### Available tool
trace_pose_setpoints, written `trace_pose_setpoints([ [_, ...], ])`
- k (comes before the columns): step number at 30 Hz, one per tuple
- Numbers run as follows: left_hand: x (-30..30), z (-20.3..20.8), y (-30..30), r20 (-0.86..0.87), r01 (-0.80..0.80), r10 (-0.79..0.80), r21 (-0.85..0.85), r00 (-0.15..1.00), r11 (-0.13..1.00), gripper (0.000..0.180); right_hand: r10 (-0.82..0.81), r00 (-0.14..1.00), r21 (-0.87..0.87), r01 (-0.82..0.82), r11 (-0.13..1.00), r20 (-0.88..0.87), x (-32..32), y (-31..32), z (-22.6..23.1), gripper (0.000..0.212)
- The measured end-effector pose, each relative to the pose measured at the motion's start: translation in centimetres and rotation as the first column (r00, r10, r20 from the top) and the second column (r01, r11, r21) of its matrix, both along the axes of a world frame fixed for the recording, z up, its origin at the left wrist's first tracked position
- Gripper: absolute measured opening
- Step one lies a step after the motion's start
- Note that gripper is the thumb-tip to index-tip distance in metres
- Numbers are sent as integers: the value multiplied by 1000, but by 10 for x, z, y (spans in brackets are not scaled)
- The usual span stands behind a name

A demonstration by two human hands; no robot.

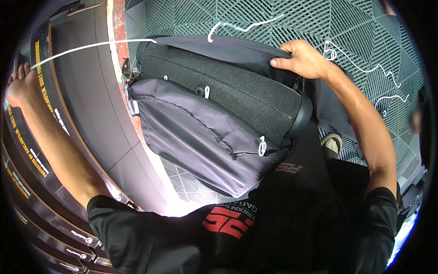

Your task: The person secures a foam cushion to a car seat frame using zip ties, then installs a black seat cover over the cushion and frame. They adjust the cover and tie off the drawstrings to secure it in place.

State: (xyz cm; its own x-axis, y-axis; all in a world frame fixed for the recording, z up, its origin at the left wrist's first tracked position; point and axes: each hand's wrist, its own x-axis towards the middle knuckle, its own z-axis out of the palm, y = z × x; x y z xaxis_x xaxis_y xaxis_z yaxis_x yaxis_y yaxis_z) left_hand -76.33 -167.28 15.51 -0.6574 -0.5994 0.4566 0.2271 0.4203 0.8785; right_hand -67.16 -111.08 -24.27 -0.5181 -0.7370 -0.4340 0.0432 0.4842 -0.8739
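A dark, padded-looking piece with a black carpeted face (pixel 219 91) lies in front of me; it resembles a vehicle seat part, though I cannot be sure. Smooth dark fabric (pixel 200 132) wraps it, with flaps along the near and far sides. At the far left, my left hand (pixel 22 84) is closed on a white cord (pixel 91 45), stretched taut from the far left corner of the fabric. My right hand (pixel 301 59) grips the fabric's far edge toward the right, thumb on top and fingers curled over. Knotted white cord (pixel 262 146) hangs from the near flap.
Several dark boxes (pixel 50 132) are stacked along the left. Green grated floor tiles (pixel 255 23) spread beyond the piece. Loose white cords (pixel 365 66) trail over them on the right. A metal latch (pixel 132 102) sits at the left end, and a shoe (pixel 331 145) shows at right.
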Motion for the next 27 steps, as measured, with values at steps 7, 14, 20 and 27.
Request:
trace_pose_setpoints([
  [7, 190, -31, -90, 357, -267, 286, -102, 889, 958, 34, 197, 955, -3, -203, 979, -223, 61, 5, 56, 36],
  [14, 239, -196, 209, 768, 351, 169, -461, 617, 815, 35, 78, 885, 96, -38, 995, -458, 103, 6, 66, 30],
  [20, 304, -276, 305, 842, 914, -357, -361, 405, 185, 43, 183, 837, 220, -77, 973, -516, 124, -6, 90, 25],
  [27, 409, -297, 289, 732, 828, -402, -415, 549, 376, 38, -54, 758, 146, 194, 970, -650, 162, -12, 80, 22],
])
